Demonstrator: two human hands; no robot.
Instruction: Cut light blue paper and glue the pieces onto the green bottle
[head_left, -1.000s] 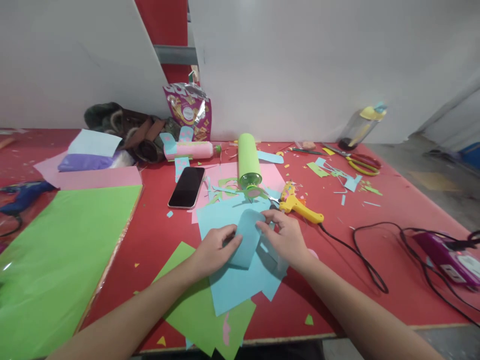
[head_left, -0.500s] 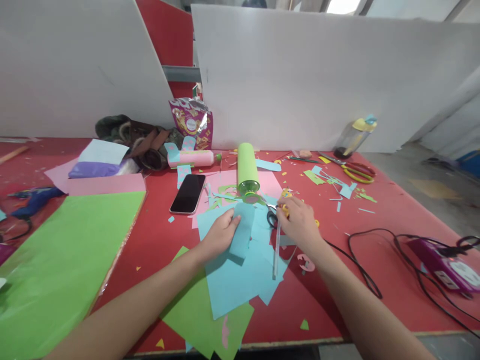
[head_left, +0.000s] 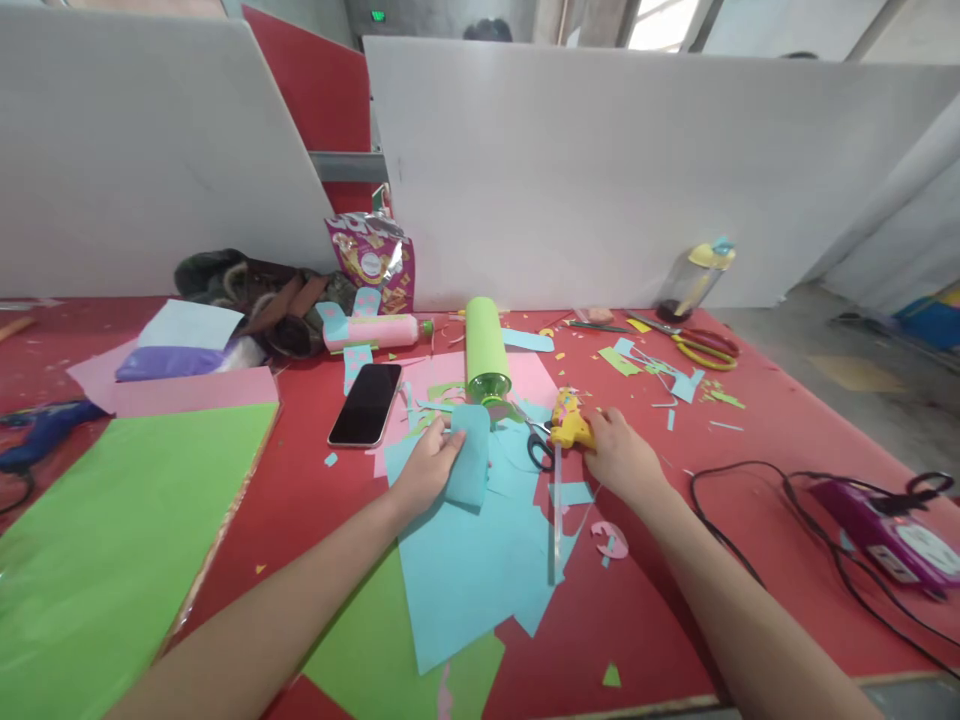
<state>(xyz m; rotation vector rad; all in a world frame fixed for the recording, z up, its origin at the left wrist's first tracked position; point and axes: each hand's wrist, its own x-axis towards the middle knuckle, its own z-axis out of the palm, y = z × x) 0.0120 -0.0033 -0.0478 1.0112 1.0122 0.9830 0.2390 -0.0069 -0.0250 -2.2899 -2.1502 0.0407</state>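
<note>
My left hand [head_left: 429, 468] pinches a light blue paper strip [head_left: 469, 455] with a rounded top, held above the blue paper sheets [head_left: 472, 580]. My right hand [head_left: 626, 455] is closed around the handle of a yellow hot glue gun [head_left: 571, 422], from whose back a clear glue stick [head_left: 557, 530] points toward me. Beside the glue gun lie black-handled scissors [head_left: 538, 450], partly covered by paper. Beyond my left hand, a bottle wrapped in green paper [head_left: 486, 340] lies on its side, its bare green neck facing me.
Left of centre are a phone [head_left: 365, 404], a pink-wrapped bottle [head_left: 382, 331] and a large green sheet [head_left: 135, 540]. Paper scraps, red-and-yellow-handled scissors [head_left: 705, 350] and a clear bottle [head_left: 694, 285] lie or stand at the right. A cable runs to a purple power strip [head_left: 889, 530].
My right hand has shifted from over the top of the glue gun to its handle on the right, uncovering the yellow body. My left hand still holds the blue strip. The view has shifted slightly.
</note>
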